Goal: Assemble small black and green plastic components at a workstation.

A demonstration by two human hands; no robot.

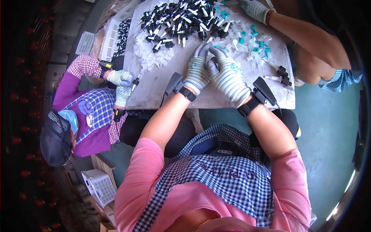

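Observation:
My left hand (198, 69) and my right hand (228, 76), both in striped white gloves, meet at the fingertips over the near middle of the white table (162, 94). Their fingers are drawn together in a pinch, and whatever lies between them is hidden or too small to name. Just beyond my fingertips is a heap of black caps with white nozzles (181, 19). Clear plastic pieces (152, 54) spread to the left of my hands. To the right lie more clear pieces mixed with teal caps (255, 49).
On the left, a co-worker's gloved hands (123, 83) hold a black-and-white nozzle cap (135, 83) at the table edge. Another person's gloved hand (255, 11) reaches in at the far right. Several black caps (284, 75) lie by the right edge. A box of black parts (123, 36) stands left.

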